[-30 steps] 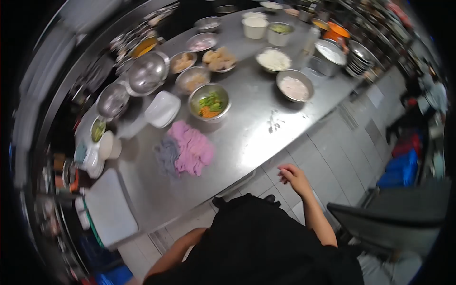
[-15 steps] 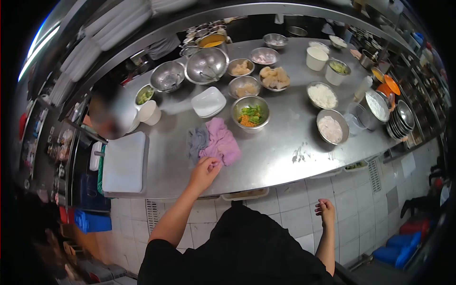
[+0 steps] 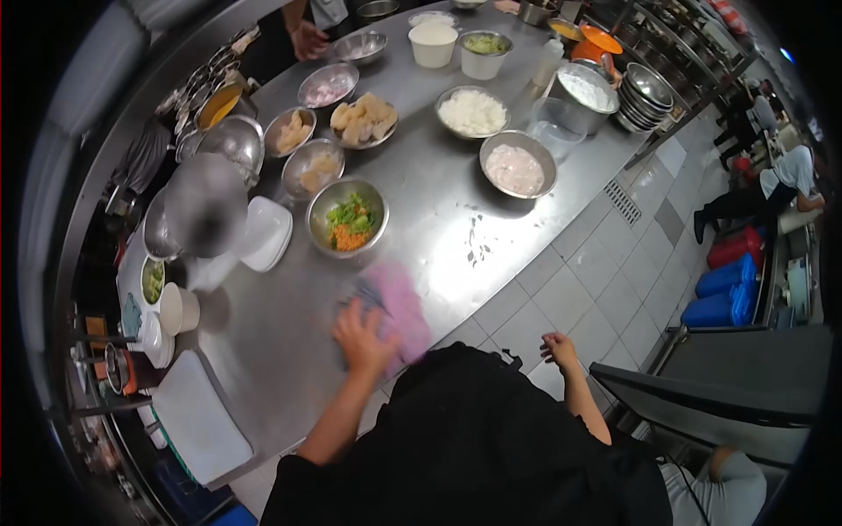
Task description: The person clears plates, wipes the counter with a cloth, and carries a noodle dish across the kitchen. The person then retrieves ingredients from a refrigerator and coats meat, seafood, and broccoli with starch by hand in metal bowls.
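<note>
My left hand [image 3: 362, 337] is on two bunched cloths at the near edge of the steel table, its fingers bent over them. One is a grey cloth [image 3: 372, 298], partly covered by the fingers; the other is a pink cloth [image 3: 405, 314], smeared by motion. Just beyond the cloths stands a steel bowl [image 3: 379, 230] with chopped green vegetables [image 3: 351, 210] and orange bits [image 3: 349, 238]. My right hand [image 3: 559, 349] hangs over the floor beside my body, fingers loosely bent and apart, nothing in it.
White square dishes [image 3: 270, 235] stand left of the vegetable bowl, partly behind a blurred grey patch. A white board [image 3: 200, 421] lies at the table's left end. Bowls of pale food [image 3: 515, 171] and white shreds [image 3: 474, 112] stand right. Another person's hand [image 3: 309, 40] shows across the table.
The view has turned to the right. My left hand has gone from pinching the pink cloth's edge to lying over both cloths, and the pink one has shifted. My right hand still hangs free.
</note>
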Demonstrator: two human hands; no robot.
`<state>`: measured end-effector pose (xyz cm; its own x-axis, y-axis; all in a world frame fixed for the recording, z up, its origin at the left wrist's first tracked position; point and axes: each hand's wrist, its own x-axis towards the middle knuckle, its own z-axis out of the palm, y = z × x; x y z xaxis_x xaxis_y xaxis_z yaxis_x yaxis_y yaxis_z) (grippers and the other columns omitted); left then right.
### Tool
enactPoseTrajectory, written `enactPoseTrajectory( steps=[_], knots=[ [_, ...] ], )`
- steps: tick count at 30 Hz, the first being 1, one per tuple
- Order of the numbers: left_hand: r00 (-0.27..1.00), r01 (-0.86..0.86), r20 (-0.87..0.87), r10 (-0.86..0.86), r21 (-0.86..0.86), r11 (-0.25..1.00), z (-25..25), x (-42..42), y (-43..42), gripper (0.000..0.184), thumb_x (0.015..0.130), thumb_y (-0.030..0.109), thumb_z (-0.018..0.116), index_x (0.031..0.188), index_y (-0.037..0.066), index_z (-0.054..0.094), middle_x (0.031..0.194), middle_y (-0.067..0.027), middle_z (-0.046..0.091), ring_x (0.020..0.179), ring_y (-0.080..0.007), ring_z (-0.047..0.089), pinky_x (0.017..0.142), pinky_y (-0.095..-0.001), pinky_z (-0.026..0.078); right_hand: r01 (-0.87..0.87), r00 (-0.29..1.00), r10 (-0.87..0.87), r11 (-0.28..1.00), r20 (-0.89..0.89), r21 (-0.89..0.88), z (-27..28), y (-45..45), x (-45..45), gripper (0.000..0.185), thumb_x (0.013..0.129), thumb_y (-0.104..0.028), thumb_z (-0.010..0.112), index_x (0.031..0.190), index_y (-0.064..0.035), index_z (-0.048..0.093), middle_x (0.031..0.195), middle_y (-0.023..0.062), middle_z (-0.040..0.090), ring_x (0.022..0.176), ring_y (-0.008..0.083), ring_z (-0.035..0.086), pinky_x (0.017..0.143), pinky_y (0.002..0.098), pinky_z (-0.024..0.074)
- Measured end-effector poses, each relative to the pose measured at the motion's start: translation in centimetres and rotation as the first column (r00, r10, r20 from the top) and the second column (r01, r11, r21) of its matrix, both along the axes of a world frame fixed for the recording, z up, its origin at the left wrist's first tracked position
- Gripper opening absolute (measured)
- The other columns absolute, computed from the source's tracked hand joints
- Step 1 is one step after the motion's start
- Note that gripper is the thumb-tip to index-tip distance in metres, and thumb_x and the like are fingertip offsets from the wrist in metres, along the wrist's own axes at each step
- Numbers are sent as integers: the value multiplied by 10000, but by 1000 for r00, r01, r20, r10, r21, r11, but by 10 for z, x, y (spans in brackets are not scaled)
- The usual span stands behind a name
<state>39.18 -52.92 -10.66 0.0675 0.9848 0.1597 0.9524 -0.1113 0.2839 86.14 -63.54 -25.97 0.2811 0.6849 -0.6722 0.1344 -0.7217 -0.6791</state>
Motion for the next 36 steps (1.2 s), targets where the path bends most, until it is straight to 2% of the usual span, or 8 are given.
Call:
enactPoseTrajectory(
  steps=[11,21,24,25,27,29,35,36],
  knots=[
    [928,341,152,-341,26,940,27,249,145,405,634,283,751,1002,151,642,1391,-123,469,1261,-358,413,997,-512,346,300,936,-285,953,-207,48,5,22,136,184,956,-203,536,1074,-81,607,846,77,668,648,158,633,527,300,506],
    [943,-259,-198,269,74,963,39,215,141,405,717,163,695,1111,111,619,1393,-158,483,1295,-367,411,1106,-474,284,-103,988,143,892,-59,441,140,220,259,238,959,-240,561,1090,-56,635,845,52,667,678,128,611,565,262,487],
    [955,-228,-114,273,305,925,37,246,161,431,778,146,659,1194,75,577,1350,-163,504,1193,-334,529,978,-490,444,-265,931,360,780,-60,567,190,284,231,214,951,-180,565,1101,-47,641,836,62,665,660,125,605,571,253,490],
    [885,-364,349,310,99,926,40,273,171,429,824,170,630,1228,48,556,1308,-177,536,1108,-323,581,928,-482,476,-326,909,416,749,-27,577,201,303,216,211,946,-169,568,1100,-46,645,838,62,667,657,123,610,578,251,494],
    [585,-384,728,356,-138,913,44,312,193,434,870,195,601,1261,21,535,1265,-191,567,1022,-312,632,878,-475,509,-472,837,546,696,29,542,202,334,188,221,931,-172,579,1110,-66,652,847,55,679,682,111,639,615,266,512],
    [121,-282,859,497,-450,847,47,337,222,465,877,152,558,1304,-8,465,1163,-151,582,853,-194,670,476,-291,525,-609,757,629,580,177,541,209,347,166,213,920,-168,579,1096,-79,659,848,62,684,712,135,636,679,293,519],
    [157,-310,895,417,-356,882,-9,351,225,417,836,92,562,1230,-44,542,1101,-137,649,933,-217,641,799,-326,513,-763,576,763,372,294,529,207,356,182,218,957,-202,577,1103,-64,660,863,47,666,779,122,600,740,295,499],
    [170,-371,867,468,-384,845,-5,358,218,384,839,87,560,1201,-40,567,1099,-138,654,946,-223,640,852,-332,495,-769,563,766,348,310,536,214,360,184,215,928,-188,562,1065,-60,668,944,129,694,881,252,663,805,338,511]
  ],
)
